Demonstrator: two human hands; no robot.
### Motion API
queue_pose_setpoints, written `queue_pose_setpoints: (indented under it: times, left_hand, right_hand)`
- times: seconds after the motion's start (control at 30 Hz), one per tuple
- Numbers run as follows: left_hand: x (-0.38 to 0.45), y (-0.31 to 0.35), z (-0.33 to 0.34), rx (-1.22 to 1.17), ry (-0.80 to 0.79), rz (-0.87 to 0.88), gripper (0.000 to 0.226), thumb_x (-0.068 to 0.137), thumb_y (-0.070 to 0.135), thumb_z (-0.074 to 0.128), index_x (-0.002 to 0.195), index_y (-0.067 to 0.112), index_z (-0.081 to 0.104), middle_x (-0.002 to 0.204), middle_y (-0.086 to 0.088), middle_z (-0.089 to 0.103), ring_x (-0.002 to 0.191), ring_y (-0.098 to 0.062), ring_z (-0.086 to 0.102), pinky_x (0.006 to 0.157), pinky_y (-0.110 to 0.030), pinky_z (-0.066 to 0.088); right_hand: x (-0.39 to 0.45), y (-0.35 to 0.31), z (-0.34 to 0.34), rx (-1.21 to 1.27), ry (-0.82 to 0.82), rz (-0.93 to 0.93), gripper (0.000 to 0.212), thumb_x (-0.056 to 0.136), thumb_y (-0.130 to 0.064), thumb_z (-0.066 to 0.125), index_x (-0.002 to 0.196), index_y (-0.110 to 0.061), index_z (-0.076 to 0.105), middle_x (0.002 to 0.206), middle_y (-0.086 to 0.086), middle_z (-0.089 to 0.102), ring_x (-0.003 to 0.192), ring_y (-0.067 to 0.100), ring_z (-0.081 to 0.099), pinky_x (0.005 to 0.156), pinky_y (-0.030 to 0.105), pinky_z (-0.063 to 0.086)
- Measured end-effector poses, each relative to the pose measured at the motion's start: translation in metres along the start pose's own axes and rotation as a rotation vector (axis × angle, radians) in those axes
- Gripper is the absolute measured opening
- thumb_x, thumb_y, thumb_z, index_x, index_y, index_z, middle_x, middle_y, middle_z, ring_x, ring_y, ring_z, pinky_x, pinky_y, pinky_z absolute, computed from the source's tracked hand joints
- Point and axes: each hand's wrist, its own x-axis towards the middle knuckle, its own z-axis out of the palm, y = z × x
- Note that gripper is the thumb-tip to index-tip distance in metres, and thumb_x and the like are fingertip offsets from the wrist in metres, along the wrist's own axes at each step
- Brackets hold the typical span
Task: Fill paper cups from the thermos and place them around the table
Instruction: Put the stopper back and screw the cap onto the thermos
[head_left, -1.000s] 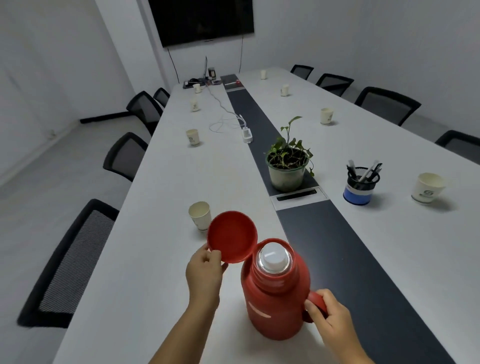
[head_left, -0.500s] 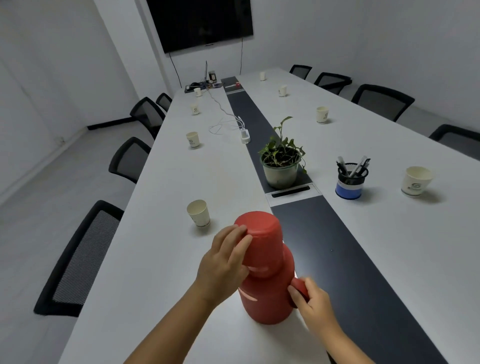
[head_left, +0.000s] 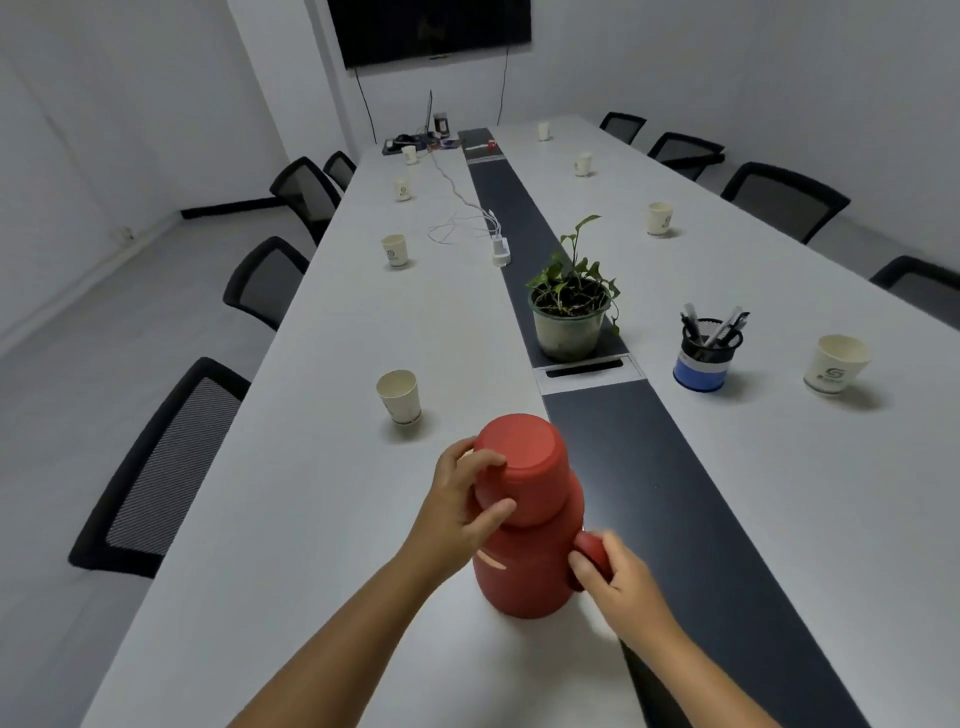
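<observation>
Long white tabletop (head_left: 311, 519) carries paper cups (head_left: 399, 396) at each seat, distribution seemingly complete; upright red thermos (head_left: 530, 566) stands near edge, left hand (head_left: 457, 509) gripping its cap (head_left: 519, 467), right hand (head_left: 613, 577) gripping its handle.

Thermos (head_left: 524, 566): red, squat, upright on the near end of the white table (head_left: 332, 519), beside the dark centre strip.
Cap (head_left: 522, 467): red cup-shaped lid seated upside-down on the thermos neck.
Handle (head_left: 592, 553): red, on the thermos's right side.
Nearest cup (head_left: 399, 396): cream paper cup, upright, just beyond the thermos to the left.
Right cup (head_left: 835, 364): cream with a dark logo, upright, near the right edge.
Far cups: three more along the left side (head_left: 395, 250), three along the right (head_left: 660, 218), all upright, well apart.
</observation>
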Motion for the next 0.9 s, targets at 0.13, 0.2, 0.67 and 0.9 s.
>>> queue_pose_setpoints:
  times: [0.13, 0.2, 0.67, 0.9]
  left_hand:
    - [-0.003, -0.005, 0.004, -0.033, 0.023, 0.050, 0.043, 0.076, 0.010, 0.068, 0.097, 0.044, 0.051, 0.127, 0.017, 0.023, 0.120, 0.008, 0.028, 0.089, 0.006, 0.024]
    - [-0.004, -0.006, 0.003, -0.032, 0.026, 0.058, 0.053, 0.076, 0.010, 0.068, 0.105, 0.046, 0.042, 0.129, 0.019, 0.021, 0.121, 0.008, 0.027, 0.090, 0.006, 0.024]
    - [-0.029, -0.039, -0.007, -0.232, -0.189, -0.294, 0.073, 0.068, 0.034, 0.067, 0.120, 0.057, 0.021, 0.122, 0.043, 0.024, 0.116, 0.021, 0.028, 0.088, 0.004, 0.026]
    - [-0.025, -0.051, 0.003, -0.133, -0.158, -0.230, 0.091, 0.071, 0.031, 0.073, 0.143, 0.030, 0.016, 0.133, 0.027, 0.015, 0.127, 0.009, 0.014, 0.099, -0.005, 0.015]
  right_hand:
    - [0.014, -0.044, -0.032, -0.046, 0.003, -0.223, 0.036, 0.084, -0.025, 0.060, 0.108, -0.037, 0.036, 0.114, -0.014, 0.041, 0.106, -0.002, 0.044, 0.082, 0.005, 0.036]
    - [0.029, -0.079, -0.045, -0.146, -0.091, -0.358, 0.049, 0.081, -0.034, 0.060, 0.117, -0.042, 0.028, 0.128, -0.019, 0.026, 0.117, -0.009, 0.029, 0.097, 0.011, 0.027]
    - [0.093, -0.159, -0.033, -1.115, -0.769, -0.489, 0.090, 0.064, -0.029, 0.073, 0.134, -0.046, 0.020, 0.138, -0.005, 0.016, 0.123, 0.020, 0.022, 0.100, 0.034, 0.035]
    - [0.093, -0.163, -0.036, -1.273, -0.788, -0.599, 0.082, 0.069, -0.044, 0.068, 0.133, -0.048, 0.017, 0.143, -0.006, 0.014, 0.125, 0.022, 0.023, 0.098, 0.034, 0.035]
